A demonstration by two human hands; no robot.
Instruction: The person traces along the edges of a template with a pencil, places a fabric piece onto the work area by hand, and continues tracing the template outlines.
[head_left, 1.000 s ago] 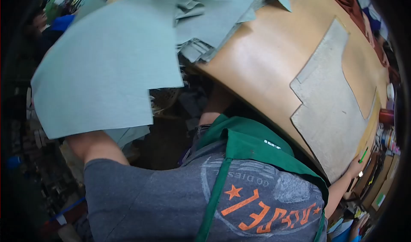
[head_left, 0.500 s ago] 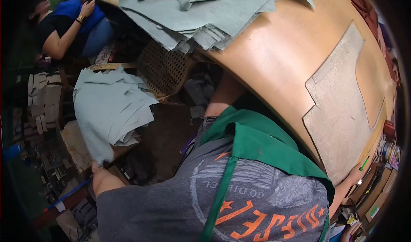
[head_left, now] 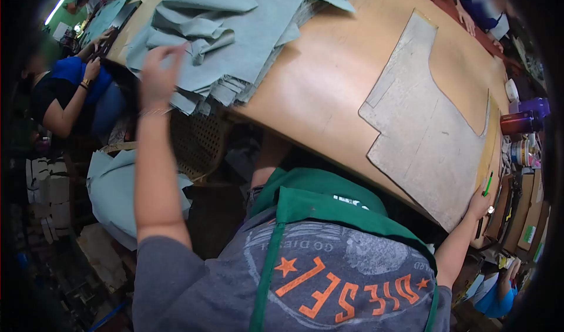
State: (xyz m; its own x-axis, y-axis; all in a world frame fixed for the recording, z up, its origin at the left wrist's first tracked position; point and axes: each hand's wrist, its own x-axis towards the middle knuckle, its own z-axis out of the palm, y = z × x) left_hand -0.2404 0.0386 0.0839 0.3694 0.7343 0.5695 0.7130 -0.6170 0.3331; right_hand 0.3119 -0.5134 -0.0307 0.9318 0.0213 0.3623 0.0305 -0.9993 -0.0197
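Observation:
My left hand (head_left: 160, 76) is raised over the near left edge of a stack of pale blue-green sheets (head_left: 258, 56) on the table. Motion blurs its fingers, so their grip cannot be made out. Several sheets on top of the stack lie crumpled and folded. At the table's right edge, my right hand (head_left: 482, 204) is closed around a slim green pen (head_left: 489, 184), close to the lower corner of a large grey flat pattern piece (head_left: 420, 118). That pattern piece lies flat on the tan tabletop (head_left: 317, 91) and has a notched left side.
More blue-green sheets (head_left: 108, 191) drape over a seat below on the left, near a woven chair (head_left: 197, 141). A person in blue and black (head_left: 61, 97) sits far left. Cups (head_left: 520, 122) and cardboard (head_left: 523, 211) stand right; another person's hands rest on brown material.
My left hand has risen from the draped sheets at lower left up to the stack on the table. The view has shifted, showing more of the table's right end and the green pen.

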